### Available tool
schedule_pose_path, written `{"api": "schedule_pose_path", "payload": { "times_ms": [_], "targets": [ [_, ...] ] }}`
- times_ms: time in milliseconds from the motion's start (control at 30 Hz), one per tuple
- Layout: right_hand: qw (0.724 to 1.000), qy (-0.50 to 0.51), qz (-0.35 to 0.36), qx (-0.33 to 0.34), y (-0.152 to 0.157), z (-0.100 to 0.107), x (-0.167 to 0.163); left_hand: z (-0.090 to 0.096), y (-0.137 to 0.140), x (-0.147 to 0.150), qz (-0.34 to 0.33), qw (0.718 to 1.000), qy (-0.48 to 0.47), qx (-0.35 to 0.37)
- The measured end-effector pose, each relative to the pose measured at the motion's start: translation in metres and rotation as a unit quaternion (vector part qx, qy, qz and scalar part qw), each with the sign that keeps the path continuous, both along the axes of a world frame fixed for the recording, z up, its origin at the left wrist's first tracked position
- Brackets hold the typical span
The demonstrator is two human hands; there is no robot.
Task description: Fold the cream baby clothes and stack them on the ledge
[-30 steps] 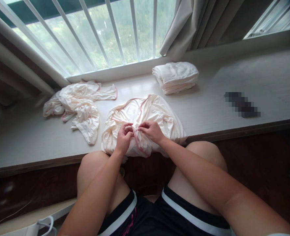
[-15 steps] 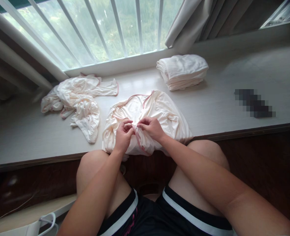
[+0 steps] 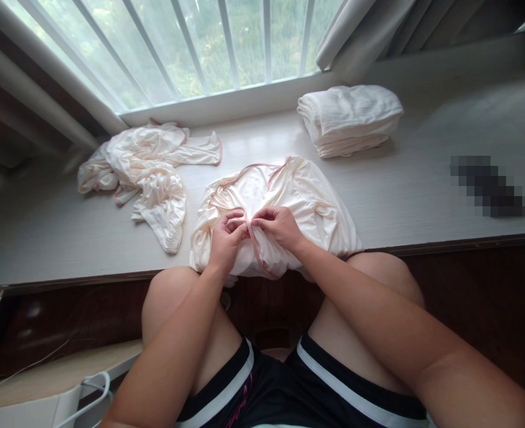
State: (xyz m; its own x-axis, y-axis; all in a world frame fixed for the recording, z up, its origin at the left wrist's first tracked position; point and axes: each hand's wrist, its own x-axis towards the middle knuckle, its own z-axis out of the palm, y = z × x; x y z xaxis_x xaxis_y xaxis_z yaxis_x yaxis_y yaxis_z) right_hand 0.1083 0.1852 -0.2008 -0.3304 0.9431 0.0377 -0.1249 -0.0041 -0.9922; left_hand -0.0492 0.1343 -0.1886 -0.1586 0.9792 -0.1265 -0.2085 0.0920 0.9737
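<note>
The spread, pink-edged cream cloth garment [image 3: 322,202] looks smooth, faintly glossy; the folded white cloth stack [image 3: 354,119], matt and crinkled; the pale wood-grained ledge [image 3: 405,196], smooth, softly shiny.

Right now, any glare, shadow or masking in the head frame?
Head view: window bright and hazy; glare on the ledge below it; floor dark; pixelated patch at right hides what lies there; left hand and right hand readable on the cream garment, fingertip detail soft.

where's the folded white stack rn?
Head view, upper right of centre: the folded white stack sits on the pale ledge, just below the right curtain, beyond and right of the nearer pink-trimmed garment.
</note>
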Motion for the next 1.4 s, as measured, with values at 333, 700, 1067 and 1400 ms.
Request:
{"api": "schedule_pose_path", "payload": {
  "times_ms": [333,700,1067,1400],
  "targets": [
    [1.000,-0.004,-0.009,0.017,-0.006,-0.007,0.002,0.001,-0.003,0.003,0.000,1.000,-0.014,-0.005],
    [0.994,-0.055,0.033,0.091,-0.012,-0.013,0.015,-0.009,-0.010,0.008,-0.001,1.000,-0.020,-0.020],
    [0.976,-0.118,0.007,0.181,-0.020,-0.009,0.031,-0.007,-0.013,0.012,-0.020,1.000,0.002,-0.019],
    [0.978,-0.114,-0.004,0.175,-0.019,-0.003,0.024,-0.003,-0.009,0.014,-0.010,0.999,-0.010,-0.032]
  ]
}}
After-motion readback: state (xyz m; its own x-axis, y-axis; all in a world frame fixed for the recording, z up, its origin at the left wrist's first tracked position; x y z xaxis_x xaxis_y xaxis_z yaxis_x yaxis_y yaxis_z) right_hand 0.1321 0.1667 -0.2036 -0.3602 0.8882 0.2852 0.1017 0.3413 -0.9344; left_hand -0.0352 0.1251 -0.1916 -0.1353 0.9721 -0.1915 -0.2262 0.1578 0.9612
